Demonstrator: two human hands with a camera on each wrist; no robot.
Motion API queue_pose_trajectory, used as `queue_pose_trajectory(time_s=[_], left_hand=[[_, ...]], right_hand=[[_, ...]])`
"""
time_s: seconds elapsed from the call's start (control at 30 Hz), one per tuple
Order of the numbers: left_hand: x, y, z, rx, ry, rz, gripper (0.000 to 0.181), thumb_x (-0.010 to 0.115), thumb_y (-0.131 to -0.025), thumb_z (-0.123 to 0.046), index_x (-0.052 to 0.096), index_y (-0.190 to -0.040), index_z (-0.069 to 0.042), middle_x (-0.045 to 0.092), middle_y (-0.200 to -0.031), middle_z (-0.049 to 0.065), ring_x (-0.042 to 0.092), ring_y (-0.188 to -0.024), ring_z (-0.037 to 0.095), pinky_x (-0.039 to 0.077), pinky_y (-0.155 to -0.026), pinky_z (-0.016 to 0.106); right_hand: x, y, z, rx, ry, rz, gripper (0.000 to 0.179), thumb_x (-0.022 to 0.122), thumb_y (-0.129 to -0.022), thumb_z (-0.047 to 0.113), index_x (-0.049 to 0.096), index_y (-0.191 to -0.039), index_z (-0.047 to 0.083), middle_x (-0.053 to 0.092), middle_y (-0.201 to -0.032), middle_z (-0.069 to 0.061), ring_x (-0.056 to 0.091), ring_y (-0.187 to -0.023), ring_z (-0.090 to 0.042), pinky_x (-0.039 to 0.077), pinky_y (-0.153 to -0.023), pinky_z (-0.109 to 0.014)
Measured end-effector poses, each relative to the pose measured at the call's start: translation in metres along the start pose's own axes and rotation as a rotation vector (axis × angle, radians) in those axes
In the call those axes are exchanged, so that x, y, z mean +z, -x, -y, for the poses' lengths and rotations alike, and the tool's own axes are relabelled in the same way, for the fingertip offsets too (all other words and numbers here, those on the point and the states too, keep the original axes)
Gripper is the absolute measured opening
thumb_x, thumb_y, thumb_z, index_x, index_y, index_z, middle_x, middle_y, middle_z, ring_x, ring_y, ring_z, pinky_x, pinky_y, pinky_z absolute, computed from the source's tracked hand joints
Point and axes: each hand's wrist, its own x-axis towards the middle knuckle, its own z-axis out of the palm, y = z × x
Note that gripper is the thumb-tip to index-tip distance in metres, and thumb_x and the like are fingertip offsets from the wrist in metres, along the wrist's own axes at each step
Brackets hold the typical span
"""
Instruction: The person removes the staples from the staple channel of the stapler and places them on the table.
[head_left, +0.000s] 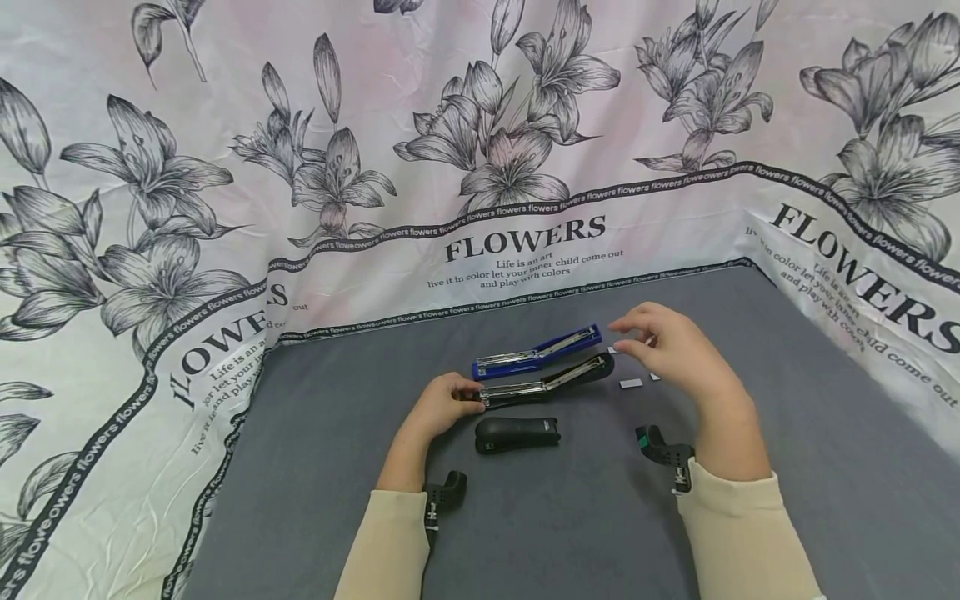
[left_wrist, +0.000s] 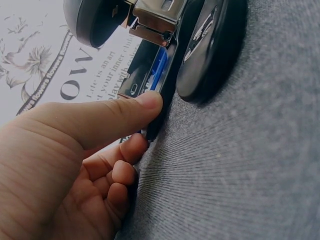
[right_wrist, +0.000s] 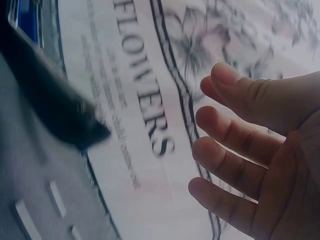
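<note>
My left hand (head_left: pixel 444 403) pinches the left end of an opened black stapler (head_left: pixel 525 389), thumb on top and fingertips beneath. In the left wrist view my thumb presses the end of its black base (left_wrist: pixel 170 85). The stapler lies unfolded, with its metal magazine showing. My right hand (head_left: pixel 666 343) hovers beyond the right ends of the staplers, fingers loosely bent and nothing between them. Just behind the black stapler is an opened blue stapler (head_left: pixel 510 367). A second black stapler (head_left: pixel 516 436), folded closed, lies in front. The opened black stapler's top arm (right_wrist: pixel 50 105) looks blurred in the right wrist view.
Several small pale strips, among them one strip (head_left: pixel 632 383), lie on the grey table (head_left: pixel 555 525) below my right hand. A flower-printed cloth (head_left: pixel 360 283) hangs along the back and sides. A black wrist camera (head_left: pixel 663 452) is strapped at my right sleeve, another camera (head_left: pixel 447 490) at my left.
</note>
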Motion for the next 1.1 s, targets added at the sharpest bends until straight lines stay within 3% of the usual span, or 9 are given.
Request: queue_pose_trajectory(time_s=[0.13,0.37,0.8,1.03,1.1], left_hand=[[0.001,0.000,0.000,-0.010,-0.005,0.000,0.030,0.082,-0.089,-0.015,0.078,-0.118,-0.010,0.061,-0.092,-0.001,0.050,-0.080,0.018,0.043,-0.071,0.035],[0.000,0.000,-0.001,-0.009,-0.005,-0.001,0.030,0.082,-0.089,-0.014,0.078,-0.119,-0.009,0.061,-0.093,-0.001,0.051,-0.080,0.018,0.044,-0.070,0.035],[0.000,-0.001,0.001,0.005,-0.002,0.000,0.030,0.083,-0.088,-0.015,0.079,-0.117,-0.009,0.061,-0.091,-0.002,0.051,-0.078,0.017,0.044,-0.070,0.034],[-0.001,0.000,0.002,0.017,0.012,0.004,0.029,0.082,-0.089,-0.014,0.078,-0.117,-0.009,0.061,-0.091,-0.001,0.051,-0.077,0.017,0.044,-0.069,0.034],[-0.002,0.000,0.002,0.023,0.016,0.003,0.028,0.082,-0.089,-0.014,0.078,-0.117,-0.008,0.061,-0.092,0.000,0.051,-0.077,0.017,0.044,-0.068,0.034]], right_hand=[[0.011,-0.002,0.018,-0.064,-0.009,0.012,0.025,0.071,-0.098,0.010,0.072,-0.123,0.005,0.062,-0.115,-0.006,0.053,-0.085,-0.022,0.048,-0.067,-0.038],[0.034,-0.007,0.042,-0.249,0.029,0.064,0.024,0.076,-0.094,0.008,0.076,-0.117,0.007,0.063,-0.111,-0.004,0.052,-0.078,-0.014,0.047,-0.066,-0.034],[0.078,-0.009,0.072,-0.384,0.133,0.222,0.023,0.077,-0.094,0.019,0.077,-0.117,0.014,0.063,-0.115,0.001,0.063,-0.083,-0.008,0.053,-0.075,-0.033],[0.107,-0.006,0.086,-0.444,0.238,0.247,0.027,0.079,-0.092,0.021,0.077,-0.117,0.011,0.065,-0.113,-0.001,0.067,-0.091,-0.017,0.054,-0.079,-0.035],[0.117,-0.005,0.086,-0.451,0.276,0.248,0.029,0.080,-0.092,0.024,0.077,-0.118,0.012,0.064,-0.111,-0.001,0.065,-0.086,-0.015,0.053,-0.076,-0.034]])
